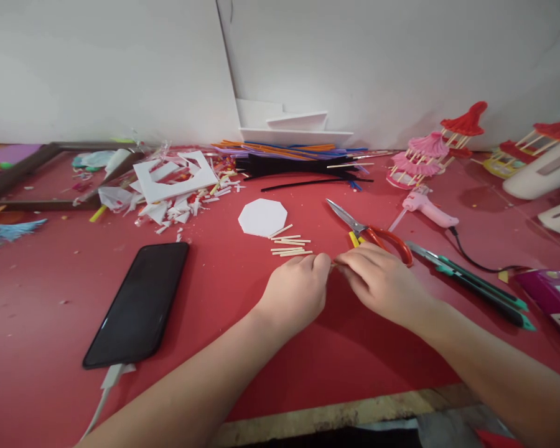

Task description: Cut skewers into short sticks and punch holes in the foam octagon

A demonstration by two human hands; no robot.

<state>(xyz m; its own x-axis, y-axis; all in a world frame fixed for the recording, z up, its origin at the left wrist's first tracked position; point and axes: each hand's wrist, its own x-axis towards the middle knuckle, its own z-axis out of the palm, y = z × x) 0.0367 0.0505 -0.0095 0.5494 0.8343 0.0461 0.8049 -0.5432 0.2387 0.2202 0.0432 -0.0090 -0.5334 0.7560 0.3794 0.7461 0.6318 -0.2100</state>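
Observation:
My left hand (296, 289) and my right hand (380, 277) meet low over the red table (51, 292), fingers curled and pinched together on a small thin piece between them at about the fingertips; I cannot make out what it is. Several short wooden sticks (290, 244) lie just beyond my left hand, next to a white octagonal foam piece (262, 217). Red-handled scissors (371, 231) lie just past my right hand.
A black phone (140, 302) on a cable lies at the left. White foam scraps (172, 186) and a bundle of pipe cleaners (298, 160) sit further back. At the right are a pink glue gun (427, 208), green utility knives (476, 286), a purple box (553, 295) and small pagoda models (436, 146).

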